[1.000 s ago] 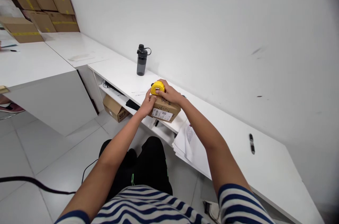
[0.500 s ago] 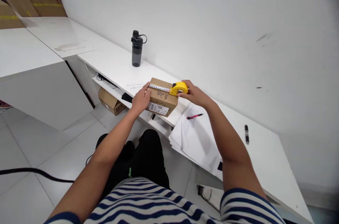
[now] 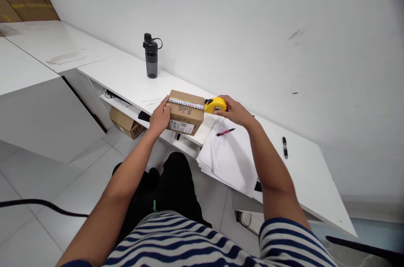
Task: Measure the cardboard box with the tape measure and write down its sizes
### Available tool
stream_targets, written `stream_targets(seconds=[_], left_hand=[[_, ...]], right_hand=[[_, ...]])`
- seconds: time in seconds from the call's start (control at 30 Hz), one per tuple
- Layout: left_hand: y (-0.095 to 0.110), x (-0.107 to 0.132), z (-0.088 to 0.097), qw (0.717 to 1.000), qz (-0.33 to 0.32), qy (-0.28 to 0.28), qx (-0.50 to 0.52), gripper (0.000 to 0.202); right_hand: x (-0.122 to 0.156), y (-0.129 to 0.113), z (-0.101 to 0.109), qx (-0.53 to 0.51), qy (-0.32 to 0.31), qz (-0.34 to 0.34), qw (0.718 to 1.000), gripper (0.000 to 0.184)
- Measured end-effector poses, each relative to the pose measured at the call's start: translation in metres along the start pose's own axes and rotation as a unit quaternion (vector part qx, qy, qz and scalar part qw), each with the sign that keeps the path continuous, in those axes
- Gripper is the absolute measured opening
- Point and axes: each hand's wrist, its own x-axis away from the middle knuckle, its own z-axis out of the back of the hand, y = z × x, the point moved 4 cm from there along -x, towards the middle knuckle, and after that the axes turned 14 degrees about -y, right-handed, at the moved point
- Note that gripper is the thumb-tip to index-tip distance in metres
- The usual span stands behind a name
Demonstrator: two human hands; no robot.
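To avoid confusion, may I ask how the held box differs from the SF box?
The held box has the left hand on it; the SF box sits untouched below the tabletop. The held box shows handwriting and a white label; the SF box shows black print. Both are brown cardboard.

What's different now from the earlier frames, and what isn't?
The right hand has drawn the yellow tape measure rightward, past the cardboard box's right end; its blade now stretches across the top. The left hand is at the left end. Unchanged: bottle standing, black pen lying on the white surface.
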Motion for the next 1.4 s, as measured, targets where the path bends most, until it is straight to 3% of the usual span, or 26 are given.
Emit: stream_targets(seconds=[0.2,0.43,0.53,0.63,0.73,0.77,0.87,0.97,1.07,1.17,1.27,1.4], left_hand=[[0.001,0.002,-0.003,1.000,-0.006,0.005,0.022,0.054],[0.008,0.003,-0.004,0.999,-0.005,-0.017,0.031,0.068],[0.018,0.017,-0.001,0.998,0.006,0.042,0.039,0.084],[0.037,0.048,0.003,0.989,-0.056,0.129,0.042,0.079],[0.055,0.089,-0.001,0.974,-0.139,0.156,0.088,0.082],[0.058,0.099,-0.007,0.973,-0.159,0.122,0.116,0.089],[0.062,0.121,-0.040,0.962,-0.187,-0.084,0.182,0.104],[0.054,0.126,-0.077,0.938,-0.165,-0.205,0.227,0.094],[0.041,0.115,-0.106,0.945,-0.101,-0.226,0.214,0.076],[0.039,0.092,-0.130,0.963,-0.103,-0.223,0.114,0.061],[0.047,0.063,-0.155,0.957,-0.144,-0.250,0.040,0.052],[0.053,0.027,-0.187,0.937,-0.186,-0.296,-0.026,0.040]], right_hand=[[-0.023,-0.027,-0.011,0.006,0.032,0.041,0.999,0.061],[-0.086,-0.105,-0.062,0.101,0.011,0.106,0.989,0.062],[-0.096,-0.131,-0.073,0.132,0.013,0.132,0.982,0.057],[-0.076,-0.137,-0.078,0.080,0.062,0.165,0.981,0.057],[-0.026,-0.120,-0.097,-0.055,0.143,0.173,0.973,0.075],[-0.006,-0.111,-0.109,-0.098,0.165,0.172,0.966,0.081],[0.048,-0.088,-0.149,-0.165,0.156,0.185,0.956,0.096],[0.090,-0.064,-0.161,-0.166,0.135,0.198,0.957,0.095],[0.112,-0.027,-0.130,-0.087,0.119,0.141,0.979,0.080],[0.110,0.033,-0.079,0.004,0.152,-0.060,0.986,0.057],[0.082,0.089,-0.050,0.143,0.095,-0.222,0.960,0.058],[0.044,0.128,-0.044,0.159,0.060,-0.221,0.960,0.036]])
